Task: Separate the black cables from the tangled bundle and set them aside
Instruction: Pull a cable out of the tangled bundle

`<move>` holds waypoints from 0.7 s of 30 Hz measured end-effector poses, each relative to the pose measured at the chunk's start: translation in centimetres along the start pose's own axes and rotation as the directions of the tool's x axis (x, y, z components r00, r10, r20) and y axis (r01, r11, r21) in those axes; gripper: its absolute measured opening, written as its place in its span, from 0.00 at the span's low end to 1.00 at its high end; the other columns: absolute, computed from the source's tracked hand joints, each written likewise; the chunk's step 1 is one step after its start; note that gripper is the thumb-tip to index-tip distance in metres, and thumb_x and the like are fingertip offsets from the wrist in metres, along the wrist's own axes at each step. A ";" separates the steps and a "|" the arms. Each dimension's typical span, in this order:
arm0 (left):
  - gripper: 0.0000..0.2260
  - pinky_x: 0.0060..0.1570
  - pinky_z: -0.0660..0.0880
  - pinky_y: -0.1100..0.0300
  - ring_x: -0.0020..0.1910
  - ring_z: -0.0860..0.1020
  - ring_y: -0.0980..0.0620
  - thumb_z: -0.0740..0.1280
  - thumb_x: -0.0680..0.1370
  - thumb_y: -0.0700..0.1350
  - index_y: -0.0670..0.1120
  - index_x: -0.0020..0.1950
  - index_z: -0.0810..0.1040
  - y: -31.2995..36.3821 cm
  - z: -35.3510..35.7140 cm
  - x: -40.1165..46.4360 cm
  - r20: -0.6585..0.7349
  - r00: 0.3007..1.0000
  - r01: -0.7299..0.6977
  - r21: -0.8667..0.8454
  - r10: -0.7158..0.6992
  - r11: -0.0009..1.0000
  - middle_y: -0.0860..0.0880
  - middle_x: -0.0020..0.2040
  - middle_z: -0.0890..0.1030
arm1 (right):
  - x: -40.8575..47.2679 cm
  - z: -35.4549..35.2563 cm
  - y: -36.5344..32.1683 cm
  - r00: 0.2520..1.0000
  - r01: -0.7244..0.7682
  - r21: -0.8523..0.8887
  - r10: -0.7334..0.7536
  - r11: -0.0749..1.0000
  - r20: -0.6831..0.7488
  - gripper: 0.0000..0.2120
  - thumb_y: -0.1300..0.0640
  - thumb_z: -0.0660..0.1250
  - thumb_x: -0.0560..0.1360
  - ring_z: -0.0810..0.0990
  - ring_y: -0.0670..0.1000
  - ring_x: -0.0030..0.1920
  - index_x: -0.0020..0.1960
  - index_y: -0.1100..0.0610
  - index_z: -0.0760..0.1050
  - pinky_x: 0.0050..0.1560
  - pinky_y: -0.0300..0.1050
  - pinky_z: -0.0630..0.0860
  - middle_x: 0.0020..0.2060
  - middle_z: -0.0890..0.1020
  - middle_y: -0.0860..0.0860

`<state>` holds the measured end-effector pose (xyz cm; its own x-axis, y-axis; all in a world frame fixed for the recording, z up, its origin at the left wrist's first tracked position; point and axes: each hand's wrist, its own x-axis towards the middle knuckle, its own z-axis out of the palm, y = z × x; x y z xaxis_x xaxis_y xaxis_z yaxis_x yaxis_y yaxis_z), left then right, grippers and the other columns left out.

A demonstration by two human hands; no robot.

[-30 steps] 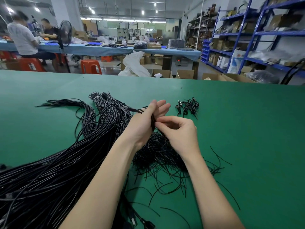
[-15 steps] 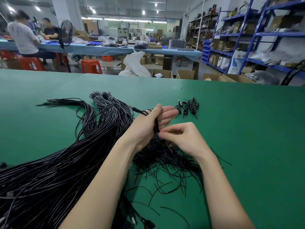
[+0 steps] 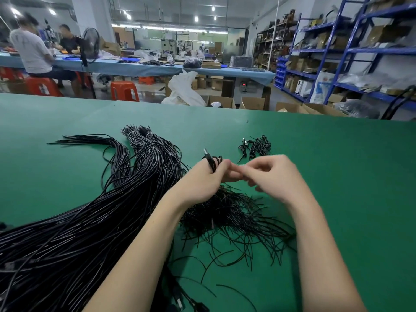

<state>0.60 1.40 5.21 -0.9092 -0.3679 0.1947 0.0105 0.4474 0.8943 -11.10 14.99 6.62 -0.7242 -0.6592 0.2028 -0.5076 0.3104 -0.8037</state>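
Observation:
A big bundle of long black cables [image 3: 94,212] sweeps from the lower left up to the table's middle. My left hand [image 3: 202,183] grips a coiled black cable [image 3: 211,162] whose plug end sticks up past the fingers. Fingers curled, my right hand [image 3: 272,176] meets the left fingertips; what it pinches is too small to see. Under both hands lies a heap of thin black ties [image 3: 234,219]. A small pile of coiled cables [image 3: 256,146] sits just beyond the hands.
The green table [image 3: 337,176] stretches wide to the right and far side. Cardboard boxes [image 3: 252,103] stand past its far edge, blue shelving [image 3: 360,52] at the right. Two people sit at a distant blue table [image 3: 135,67] on the left.
Both hands have lifted away from the tie heap. The coiled cable's plug now stands clear above my left fingers, and my right hand has moved to the right, meeting the left fingertips.

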 end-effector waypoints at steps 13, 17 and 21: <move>0.14 0.43 0.78 0.59 0.28 0.73 0.53 0.56 0.85 0.39 0.39 0.49 0.80 2.3 -0.5 -1.9 0.610 0.790 0.033 -0.134 0.056 0.990 0.53 0.27 0.63 | -1.2 2.5 -1.4 0.889 0.140 0.493 -0.328 0.859 0.320 0.10 0.45 0.73 0.73 0.76 0.56 0.23 0.40 0.48 0.77 0.18 0.40 0.70 0.34 0.81 0.46; 0.14 0.39 0.76 0.59 0.25 0.66 0.55 0.57 0.84 0.43 0.41 0.45 0.79 1.7 -0.9 -1.9 0.634 0.772 0.171 -0.280 0.048 0.945 0.53 0.27 0.59 | -1.0 2.7 -0.6 0.913 0.145 0.553 -0.326 0.821 0.245 0.11 0.51 0.72 0.76 0.76 0.47 0.31 0.37 0.53 0.77 0.32 0.38 0.74 0.32 0.78 0.50; 0.15 0.36 0.73 0.61 0.23 0.64 0.57 0.57 0.84 0.45 0.42 0.43 0.78 1.5 -1.4 -1.9 0.638 0.767 0.235 -0.373 0.065 0.898 0.55 0.26 0.59 | -1.0 1.8 -0.2 0.868 0.032 0.610 -0.324 0.792 0.376 0.10 0.51 0.69 0.78 0.80 0.50 0.36 0.46 0.58 0.79 0.42 0.38 0.78 0.38 0.81 0.53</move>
<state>2.90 1.62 6.70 -0.9623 0.2672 -0.0502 -0.0489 0.0114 0.9987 -9.49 14.35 5.59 -0.2885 -0.9303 0.2266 -0.1398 -0.1932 -0.9712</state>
